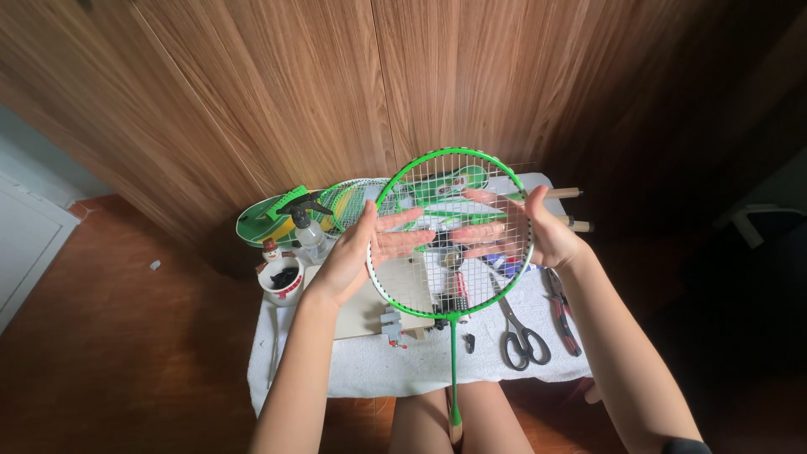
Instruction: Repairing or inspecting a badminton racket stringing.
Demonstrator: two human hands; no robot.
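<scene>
Green badminton racket (454, 231), upright above cloth-covered table (378, 370), head clasped between left hand (357, 252) and right hand (525, 231), fingers spread flat on strings; scissors (519, 336), spray bottle (307, 223) below

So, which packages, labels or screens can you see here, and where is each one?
Green and yellow flat racket cover: far left of the white-clothed table, printed pattern, partly hidden.
Clear spray bottle with black trigger: beside that cover, no label visible.
No screens or signs visible.
</scene>
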